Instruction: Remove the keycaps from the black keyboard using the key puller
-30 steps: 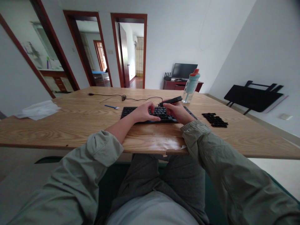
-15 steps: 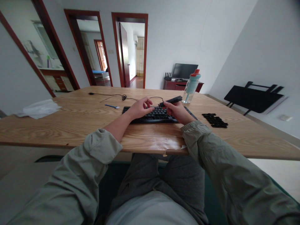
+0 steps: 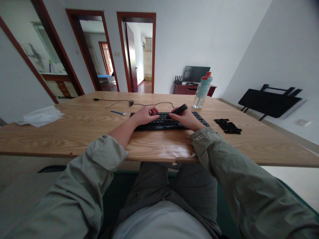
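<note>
Wood-grain tabletop (image 3: 159, 144): black keyboard (image 3: 164, 123) near the front edge, partly hidden by both hands. Right hand (image 3: 185, 118): grip closed round a dark stick-like tool (image 3: 181, 109), slanted above the keys. Left hand (image 3: 146, 115): grip loose, thumb apart from bent fingers, over the keyboard's left part. Beyond: knotted cable (image 3: 131, 103). Leftward: blue-handled brush (image 3: 117, 113), crumpled white sheet (image 3: 42, 116). Rightward: black pieces (image 3: 228, 126). Behind right hand: red-topped bottle (image 3: 203, 89), blocking part of a dark-red cabinet (image 3: 181, 89).

Table (image 3: 87, 132) — smooth, wood-grained; keyboard (image 3: 164, 122) — plastic, seemingly matt.
</note>
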A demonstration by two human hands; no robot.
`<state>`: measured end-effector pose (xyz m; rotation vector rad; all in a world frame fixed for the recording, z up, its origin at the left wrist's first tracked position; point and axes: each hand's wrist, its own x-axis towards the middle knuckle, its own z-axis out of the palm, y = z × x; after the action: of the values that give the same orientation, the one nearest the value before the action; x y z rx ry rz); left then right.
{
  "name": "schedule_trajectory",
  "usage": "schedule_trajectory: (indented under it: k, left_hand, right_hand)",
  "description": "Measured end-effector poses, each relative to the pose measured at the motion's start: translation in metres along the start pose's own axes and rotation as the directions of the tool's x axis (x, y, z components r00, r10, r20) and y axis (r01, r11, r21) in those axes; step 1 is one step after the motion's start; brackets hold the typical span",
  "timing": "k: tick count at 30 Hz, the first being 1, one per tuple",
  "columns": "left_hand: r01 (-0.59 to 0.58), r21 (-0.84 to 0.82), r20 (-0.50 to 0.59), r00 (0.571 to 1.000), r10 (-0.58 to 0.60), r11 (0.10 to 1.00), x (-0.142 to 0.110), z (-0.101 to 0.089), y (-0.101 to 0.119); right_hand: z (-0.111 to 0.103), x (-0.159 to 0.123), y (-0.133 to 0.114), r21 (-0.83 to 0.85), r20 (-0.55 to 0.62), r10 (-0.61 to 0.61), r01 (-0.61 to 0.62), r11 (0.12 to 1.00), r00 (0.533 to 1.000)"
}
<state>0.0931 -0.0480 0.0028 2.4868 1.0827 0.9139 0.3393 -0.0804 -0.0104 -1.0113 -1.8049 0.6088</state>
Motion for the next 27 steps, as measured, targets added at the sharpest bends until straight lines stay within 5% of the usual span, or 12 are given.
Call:
schedule_trajectory:
  k: [17, 27]
  left_hand:
    - [-0.067, 0.029, 0.158, 0.985, 0.062, 0.997, 0.000, 0.010, 0.003]
    - [-0.030, 0.058, -0.029, 0.999, 0.031, 0.998, 0.002, 0.005, -0.002]
  right_hand:
    - [0.003, 0.000, 0.002, -0.106, -0.060, -0.054, 0.047, 0.993, 0.997]
    - [0.003, -0.001, -0.003, -0.100, -0.331, -0.128, 0.100, 0.990, 0.935]
